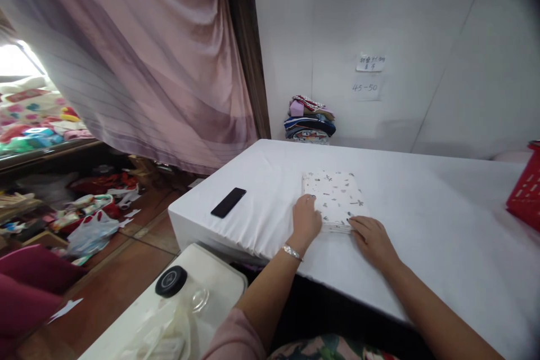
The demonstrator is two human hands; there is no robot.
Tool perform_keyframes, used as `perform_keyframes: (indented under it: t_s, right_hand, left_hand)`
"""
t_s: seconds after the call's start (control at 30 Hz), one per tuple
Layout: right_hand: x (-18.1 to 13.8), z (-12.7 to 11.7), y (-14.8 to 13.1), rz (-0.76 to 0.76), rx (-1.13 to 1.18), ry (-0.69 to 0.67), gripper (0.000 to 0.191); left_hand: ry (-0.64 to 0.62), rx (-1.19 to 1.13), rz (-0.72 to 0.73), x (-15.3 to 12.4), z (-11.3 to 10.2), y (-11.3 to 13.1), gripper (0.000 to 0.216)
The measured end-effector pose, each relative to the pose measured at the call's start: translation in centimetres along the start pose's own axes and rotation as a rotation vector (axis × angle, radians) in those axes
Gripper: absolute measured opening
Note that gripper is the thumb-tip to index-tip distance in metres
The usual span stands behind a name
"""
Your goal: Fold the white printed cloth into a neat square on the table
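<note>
A folded white cloth (335,197) with small dark leaf-like prints lies on the white-covered table (422,208) in front of me. Its layers show along the near edge. My left hand (307,216) is closed at the cloth's left near corner, fingers bent against its side edge. At the right near corner, my right hand (373,236) has its fingertips on the cloth, with the fingers drawn together. The undersides of both hands are hidden. To the left of the cloth, a black phone (228,202) lies flat on the table.
A pile of folded fabrics (310,121) stands beyond the table's far edge by the wall. A red plastic basket (525,191) is at the far right. Near left, a white stand (211,264) carries a black round lid (171,281) and a plastic bag. A pink curtain (169,56) hangs left.
</note>
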State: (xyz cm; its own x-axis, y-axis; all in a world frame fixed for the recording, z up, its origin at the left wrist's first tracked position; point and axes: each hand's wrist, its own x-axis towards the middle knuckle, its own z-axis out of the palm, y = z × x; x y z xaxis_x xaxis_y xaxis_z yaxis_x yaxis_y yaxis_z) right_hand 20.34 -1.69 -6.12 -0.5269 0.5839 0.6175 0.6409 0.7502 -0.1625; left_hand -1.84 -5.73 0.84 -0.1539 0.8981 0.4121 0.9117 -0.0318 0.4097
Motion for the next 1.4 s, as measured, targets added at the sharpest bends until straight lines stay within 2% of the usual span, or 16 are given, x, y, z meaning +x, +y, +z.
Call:
perform_keyframes:
  t_s: [0.07, 0.1, 0.23, 0.3, 0.47, 0.63, 0.7, 0.77, 0.87, 0.93, 1.03, 1.13, 1.23, 1.4]
  right_hand:
    - [0.0, 0.0, 0.0, -0.001, 0.000, -0.001, 0.030]
    - [0.0, 0.0, 0.0, 0.001, -0.001, -0.001, 0.030]
    - [-0.2, -0.4, -0.4, 0.019, 0.002, -0.027, 0.031]
    - [-0.1, -0.8, -0.8, 0.037, 0.021, -0.058, 0.032]
    - [2.2, -2.0, -1.3, 0.143, 0.082, -0.103, 0.031]
    - [8.1, -1.7, -0.7, 0.162, 0.129, -0.090, 0.037]
    - [10.1, -1.1, 0.0, 0.184, 0.100, -0.185, 0.040]
    - [11.1, -0.1, 0.9, 0.255, 0.002, -0.335, 0.047]
    - [10.7, 1.6, 2.3, 0.390, -0.123, -0.552, 0.056]
    - [10.0, 2.6, 3.0, 0.426, -0.147, -0.622, 0.057]
    - [9.2, 3.5, 3.5, 0.417, -0.166, -0.635, 0.059]
    - [9.1, 3.5, 3.4, 0.418, -0.174, -0.630, 0.060]
    - [9.2, 3.1, 3.1, 0.423, -0.178, -0.634, 0.060]
    - [9.2, 2.6, 2.8, 0.402, -0.182, -0.634, 0.059]
  left_hand:
    - [-0.052, 0.030, 0.133, 0.9, 0.5, 0.8, 0.040]
    - [-0.099, 0.051, 0.153, 1.3, 0.9, 0.9, 0.040]
    - [-0.373, 0.090, -0.034, 2.0, 2.5, -0.5, 0.050]
    - [-0.437, 0.085, -0.094, 2.0, 3.0, -1.4, 0.054]
    - [-0.414, 0.092, -0.108, 1.7, 3.5, -1.8, 0.057]
    - [-0.380, 0.108, -0.093, 1.7, 3.4, -1.5, 0.056]
    - [-0.380, 0.112, -0.095, 1.6, 3.4, -1.6, 0.056]
    - [-0.395, 0.113, -0.100, 1.6, 3.3, -1.7, 0.057]
    - [-0.427, 0.115, -0.098, 1.5, 3.1, -1.8, 0.058]
    - [-0.463, 0.133, -0.098, 1.9, 2.9, -1.6, 0.058]
    - [-0.480, 0.181, -0.079, 3.6, 2.8, -0.7, 0.060]
    - [-0.414, 0.227, -0.001, 6.3, 3.3, 0.2, 0.065]
    - [-0.411, 0.265, 0.016, 8.2, 4.3, -0.1, 0.071]
    - [-0.418, 0.221, -0.069, 7.4, 5.8, -2.6, 0.077]
